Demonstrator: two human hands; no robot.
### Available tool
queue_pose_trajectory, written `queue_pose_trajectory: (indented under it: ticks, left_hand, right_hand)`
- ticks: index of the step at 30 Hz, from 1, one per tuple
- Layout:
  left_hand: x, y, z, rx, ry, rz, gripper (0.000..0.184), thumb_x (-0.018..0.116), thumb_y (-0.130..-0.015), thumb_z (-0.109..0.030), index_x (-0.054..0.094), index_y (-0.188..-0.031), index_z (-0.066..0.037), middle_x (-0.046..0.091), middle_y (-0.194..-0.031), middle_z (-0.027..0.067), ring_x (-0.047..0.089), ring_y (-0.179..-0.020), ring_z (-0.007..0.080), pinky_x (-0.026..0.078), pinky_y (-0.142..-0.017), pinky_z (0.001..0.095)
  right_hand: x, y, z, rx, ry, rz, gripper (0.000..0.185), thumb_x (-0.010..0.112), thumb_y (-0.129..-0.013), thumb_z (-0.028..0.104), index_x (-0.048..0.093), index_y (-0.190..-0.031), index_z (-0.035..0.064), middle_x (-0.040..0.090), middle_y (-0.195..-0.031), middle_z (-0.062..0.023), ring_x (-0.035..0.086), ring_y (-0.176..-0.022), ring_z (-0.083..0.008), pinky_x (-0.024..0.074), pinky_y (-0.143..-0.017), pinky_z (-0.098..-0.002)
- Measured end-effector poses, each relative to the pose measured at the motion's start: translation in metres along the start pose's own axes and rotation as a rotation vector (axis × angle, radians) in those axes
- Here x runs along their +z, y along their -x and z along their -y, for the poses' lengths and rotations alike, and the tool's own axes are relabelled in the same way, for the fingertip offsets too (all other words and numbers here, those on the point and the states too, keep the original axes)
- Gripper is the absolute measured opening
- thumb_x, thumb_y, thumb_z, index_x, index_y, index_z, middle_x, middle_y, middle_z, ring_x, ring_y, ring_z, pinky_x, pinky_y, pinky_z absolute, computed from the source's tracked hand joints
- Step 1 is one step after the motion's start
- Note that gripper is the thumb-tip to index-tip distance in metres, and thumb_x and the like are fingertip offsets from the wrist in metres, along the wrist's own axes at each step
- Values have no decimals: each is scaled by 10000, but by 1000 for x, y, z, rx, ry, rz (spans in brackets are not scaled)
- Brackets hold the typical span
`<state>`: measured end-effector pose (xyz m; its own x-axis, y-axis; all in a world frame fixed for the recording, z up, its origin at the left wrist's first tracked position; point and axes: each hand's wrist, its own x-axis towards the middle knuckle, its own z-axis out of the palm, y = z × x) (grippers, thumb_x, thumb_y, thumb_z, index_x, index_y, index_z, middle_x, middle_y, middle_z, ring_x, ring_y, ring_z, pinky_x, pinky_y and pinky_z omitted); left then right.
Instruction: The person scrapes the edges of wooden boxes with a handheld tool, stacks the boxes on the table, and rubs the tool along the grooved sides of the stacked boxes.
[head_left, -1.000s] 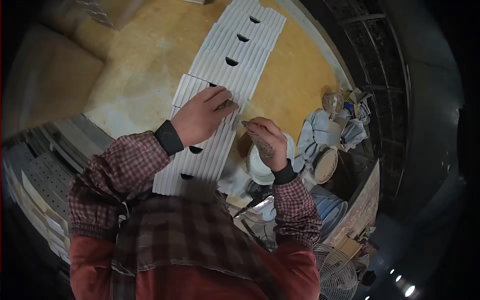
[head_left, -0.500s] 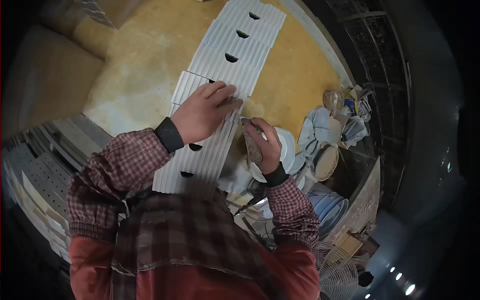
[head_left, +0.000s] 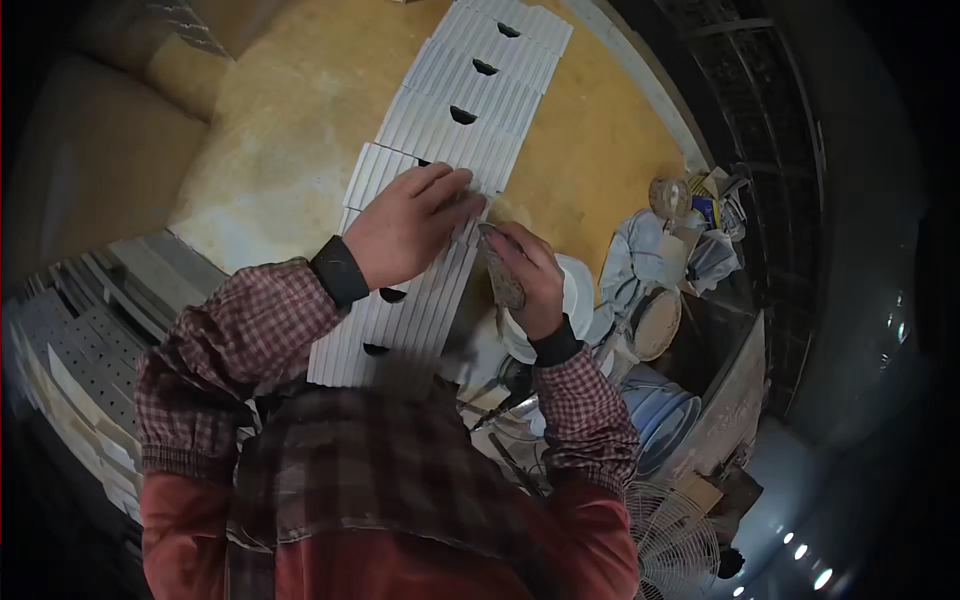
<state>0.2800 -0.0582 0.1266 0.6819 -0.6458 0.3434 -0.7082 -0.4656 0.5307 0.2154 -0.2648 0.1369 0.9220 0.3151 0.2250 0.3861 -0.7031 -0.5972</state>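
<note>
A row of white ridged pieces (head_left: 435, 135) with dark half-round cutouts runs away from my body across a yellowish board. My left hand (head_left: 410, 222) lies over the middle of the row, its fingers spread and resting on the ridges, covering part of one cutout. To its right, my right hand (head_left: 540, 285) is closed round a flat, brown-grey piece (head_left: 502, 275) with a worn, mottled face. That piece stands close to the row's right edge; whether it touches is hard to tell. I cannot make out its exact kind.
White round tubs (head_left: 573, 300) stand just beyond my right hand. Farther right are a cloth (head_left: 632, 255), a round tan-filled container (head_left: 656, 325), blue-grey buckets (head_left: 665, 425) and a fan (head_left: 672, 545). Perforated panels (head_left: 90, 355) are stacked at the left, near a brown box (head_left: 100, 165).
My right hand and the flat piece in it have shifted slightly and tilted along the row's edge. The left hand stays in the same place on the row.
</note>
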Motion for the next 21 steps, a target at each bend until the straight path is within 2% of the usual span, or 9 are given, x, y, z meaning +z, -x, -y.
queue_pose_trajectory:
  ticks: [4,6,9,12,13,14,16,19,21]
  left_hand:
    - [-3,-1,-4,-8,-48,-24,387,591,-702,-57,546,-1086,-46,486,-1115,114,455,-1077,288,414,-890,372]
    - [1,-1,-1,26,-40,-29,392,591,-699,-51,545,-1088,-47,477,-1131,113,447,-1090,288,412,-893,371]
    - [-1,-3,0,33,-17,-27,410,593,-685,-45,545,-1092,-35,463,-1158,113,438,-1103,288,411,-895,366]
    - [-3,-1,-2,-6,-44,-5,413,582,-693,-33,540,-1104,-31,462,-1161,109,433,-1112,283,401,-912,380]
    - [-2,0,-1,-2,-28,-11,403,580,-695,-33,540,-1096,-32,457,-1166,109,425,-1122,281,393,-921,383]
    - [-1,1,-1,-47,-18,54,443,556,-743,-35,521,-1181,-84,440,-1237,103,415,-1139,292,392,-927,395]
    - [-2,1,1,-37,-4,41,431,556,-748,-41,523,-1176,-83,432,-1246,102,403,-1153,285,384,-936,391]
    - [0,3,3,-24,1,32,424,557,-748,-38,529,-1169,-81,437,-1242,103,406,-1153,286,388,-935,388]
    - [1,3,3,-34,-6,33,431,559,-742,-31,529,-1169,-82,447,-1233,107,414,-1145,292,394,-930,387]
  right_hand:
    - [-9,5,-1,38,-144,113,443,642,-610,-54,601,-1048,-3,560,-1088,-135,563,-957,-290,460,-820,-337]
    - [-8,1,1,96,-289,55,455,625,-600,-101,590,-1046,-16,548,-1092,-143,568,-963,-287,459,-825,-309]
    - [-3,-6,5,120,-219,-81,383,559,-643,-145,587,-1014,-52,547,-1071,-165,576,-942,-280,460,-808,-298]
    - [11,-3,-8,55,-32,-86,379,595,-647,-84,598,-1023,-30,547,-1062,-159,569,-938,-292,456,-812,-324]
    - [9,-5,-2,23,98,-62,360,560,-697,33,606,-1053,6,533,-1084,-141,533,-915,-295,430,-818,-360]
    - [11,-2,-6,-22,150,-69,369,564,-684,34,610,-1049,11,533,-1079,-137,532,-893,-294,430,-799,-369]
    - [12,2,-8,-87,253,-86,376,565,-666,32,615,-1039,15,531,-1075,-128,528,-862,-289,428,-779,-386]
    - [5,2,-5,-105,212,-81,369,556,-671,30,615,-1035,12,539,-1062,-128,530,-874,-282,430,-785,-366]
    - [7,0,-3,1,89,-122,366,550,-676,26,615,-1036,11,541,-1057,-129,533,-885,-278,435,-785,-346]
